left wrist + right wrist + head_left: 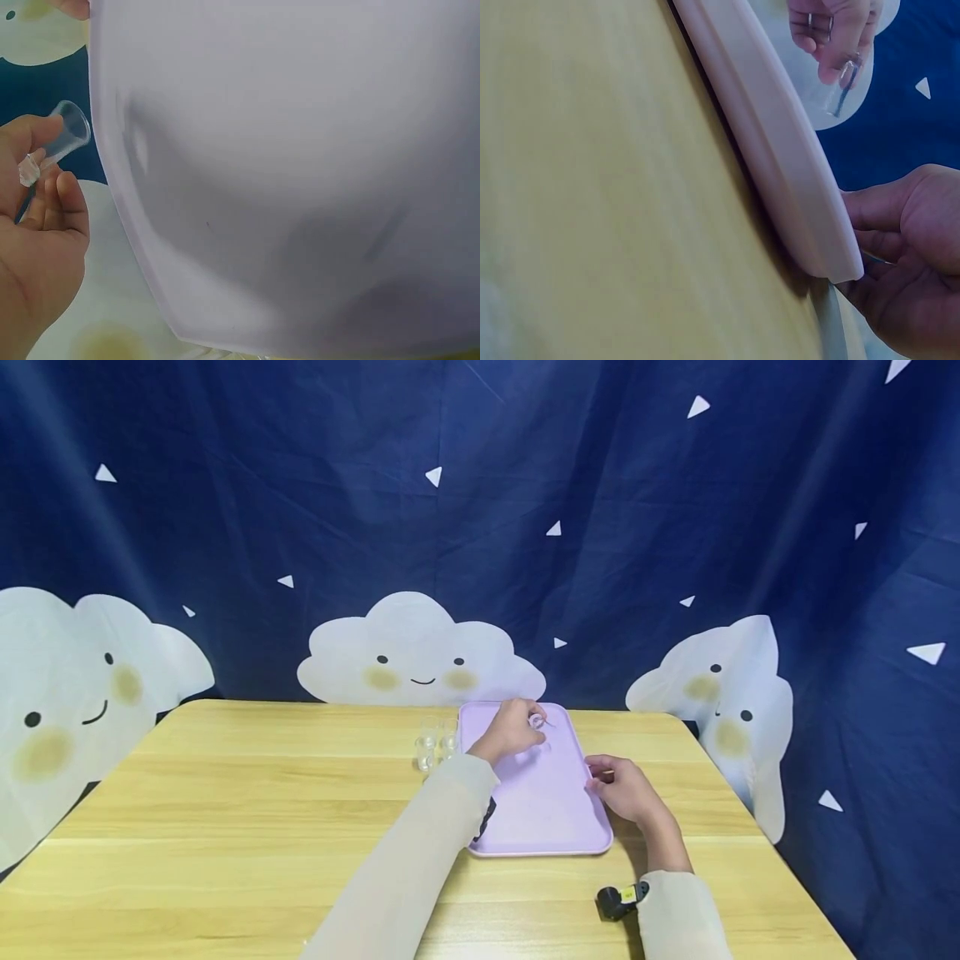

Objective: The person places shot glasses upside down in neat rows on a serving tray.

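Holding a small clear glass [536,721] by its side, the left hand [513,728] has its thumb and fingers clamped on it, over the far part of a pale purple tray [540,827], right of centre in the head view. In the left wrist view the glass sits at the left of the frame, tilted, its flared mouth towards the upper right; in the right wrist view it shows near the upper right. Whether it touches the tray cannot be told.

The right hand [624,787] grips the tray's right edge, its fingers and thumb closed on the rim, in the head view's lower right; the right wrist view has this hand at the lower right of the frame, against the tray's raised side.

Just beside the tray's left edge, near the centre of the head view, several more clear glasses [426,752] stand close together. Tray and glasses rest on a light wooden surface [247,827] that spreads across the lower half of the frame. Pale sleeves [405,868] cover both arms, with a black device [618,902] at the right cuff. Behind, a dark blue curtain [480,552] bears white smiling clouds and small triangles.
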A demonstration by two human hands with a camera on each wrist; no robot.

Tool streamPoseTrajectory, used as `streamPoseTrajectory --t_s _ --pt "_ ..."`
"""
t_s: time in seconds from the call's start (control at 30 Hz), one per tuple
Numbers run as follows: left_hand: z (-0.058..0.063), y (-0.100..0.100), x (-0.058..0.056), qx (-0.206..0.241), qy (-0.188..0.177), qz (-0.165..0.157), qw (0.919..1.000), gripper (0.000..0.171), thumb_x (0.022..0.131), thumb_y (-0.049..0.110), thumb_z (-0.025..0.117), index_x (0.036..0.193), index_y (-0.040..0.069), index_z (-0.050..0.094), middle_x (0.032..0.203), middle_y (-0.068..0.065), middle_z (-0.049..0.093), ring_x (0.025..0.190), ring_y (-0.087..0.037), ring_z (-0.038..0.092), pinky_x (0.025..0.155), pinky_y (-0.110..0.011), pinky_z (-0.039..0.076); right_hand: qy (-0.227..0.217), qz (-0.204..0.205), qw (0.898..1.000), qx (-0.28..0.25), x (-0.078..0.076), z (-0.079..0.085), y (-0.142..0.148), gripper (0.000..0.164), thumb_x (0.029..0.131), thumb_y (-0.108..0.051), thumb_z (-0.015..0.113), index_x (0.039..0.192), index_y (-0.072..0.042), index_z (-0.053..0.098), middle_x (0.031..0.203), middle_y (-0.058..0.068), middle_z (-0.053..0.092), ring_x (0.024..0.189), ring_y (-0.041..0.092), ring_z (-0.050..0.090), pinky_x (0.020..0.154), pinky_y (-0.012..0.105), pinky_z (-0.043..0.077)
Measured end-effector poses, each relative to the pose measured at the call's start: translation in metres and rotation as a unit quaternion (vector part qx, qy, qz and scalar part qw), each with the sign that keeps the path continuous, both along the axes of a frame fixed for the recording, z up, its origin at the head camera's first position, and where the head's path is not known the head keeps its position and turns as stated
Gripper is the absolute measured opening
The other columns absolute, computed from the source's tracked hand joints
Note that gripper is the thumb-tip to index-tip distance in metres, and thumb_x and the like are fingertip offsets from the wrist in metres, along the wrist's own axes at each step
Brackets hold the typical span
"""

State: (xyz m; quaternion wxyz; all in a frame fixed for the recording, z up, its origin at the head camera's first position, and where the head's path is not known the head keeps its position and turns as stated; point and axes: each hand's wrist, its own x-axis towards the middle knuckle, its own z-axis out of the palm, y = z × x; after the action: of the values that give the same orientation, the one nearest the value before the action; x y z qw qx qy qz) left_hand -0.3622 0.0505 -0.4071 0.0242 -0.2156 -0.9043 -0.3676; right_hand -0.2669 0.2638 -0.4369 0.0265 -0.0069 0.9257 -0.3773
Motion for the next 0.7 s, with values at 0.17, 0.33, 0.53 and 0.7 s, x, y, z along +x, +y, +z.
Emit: streamPoseTrajectory --t_s 0.17,0.33,0.53,0.7 --pt "-0.003 0.001 -0.002 0.013 0.003 -0.009 0.9999 0.024 0.079 0.003 0.081 0.102 0.005 0.076 0.097 -0.007 0.070 0.094 -0.018 0.060 0.088 -0.028 0.051 0.003 0.001 1.000 -0.001 0.000 0.000 0.001 0.041 0.098 -0.002 0.061 0.139 0.002 0.059 0.125 0.020 0.067 0.114 0.035 0.063 0.098 0.049 0.054" --pt "-0.006 0.002 0.000 0.023 -0.003 -0.014 0.9996 0.022 0.081 0.004 0.081 0.103 0.004 0.076 0.096 -0.009 0.070 0.091 -0.017 0.058 0.086 -0.027 0.050 0.002 -0.001 1.000 -0.003 0.000 0.000 0.000 0.041 0.098 -0.002 0.061 0.138 0.001 0.059 0.125 0.020 0.067 0.113 0.034 0.063 0.098 0.050 0.054" --pt "-0.011 0.006 0.001 0.031 -0.009 -0.016 0.9993 0.022 0.080 0.004 0.081 0.101 0.002 0.076 0.091 -0.005 0.067 0.088 -0.014 0.058 0.083 -0.024 0.049 -0.005 -0.005 1.000 -0.004 0.002 0.001 -0.001 0.041 0.098 -0.003 0.061 0.139 0.000 0.059 0.126 0.020 0.066 0.113 0.035 0.062 0.099 0.051 0.053" --pt "-0.024 0.009 -0.008 0.037 -0.002 -0.025 0.9990 0.019 0.077 0.006 0.082 0.095 0.005 0.076 0.085 0.000 0.066 0.084 -0.014 0.059 0.082 -0.024 0.051 -0.003 -0.004 1.000 -0.004 0.001 0.001 -0.001 0.041 0.098 -0.002 0.061 0.139 0.001 0.058 0.127 0.021 0.066 0.115 0.036 0.062 0.100 0.051 0.053"
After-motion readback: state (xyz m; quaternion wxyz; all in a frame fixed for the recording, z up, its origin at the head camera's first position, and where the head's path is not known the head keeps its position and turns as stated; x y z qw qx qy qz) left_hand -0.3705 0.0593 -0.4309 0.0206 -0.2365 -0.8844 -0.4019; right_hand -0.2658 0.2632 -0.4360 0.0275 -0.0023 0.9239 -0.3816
